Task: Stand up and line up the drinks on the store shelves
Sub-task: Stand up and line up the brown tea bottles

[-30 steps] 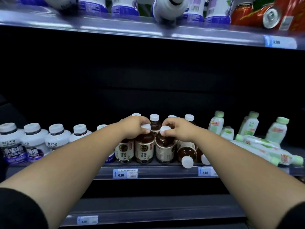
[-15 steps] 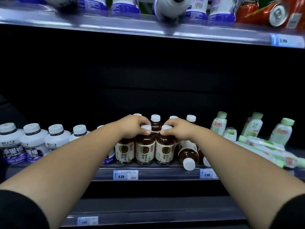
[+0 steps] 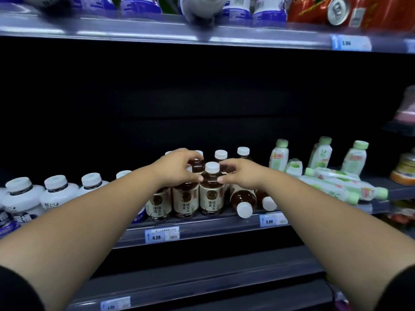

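Note:
Three brown tea bottles with white caps stand in a front row on the middle shelf: left, middle, right. More of them stand behind. Two brown bottles lie on their sides, caps toward me. My left hand curls over the bottles behind the front row, its thumb against the right front bottle's shoulder. From the other side my right hand grips that same bottle's shoulder. Its cap shows between the two hands.
Round white bottles line the shelf's left. Green-capped pale bottles stand at the right, with several lying toppled. The upper shelf carries white-purple bottles and red cans. A dark lower shelf runs below.
Both hands have slid off the caps of the front bottles and apart, down to shoulder height. The right front bottle's cap is now uncovered between them.

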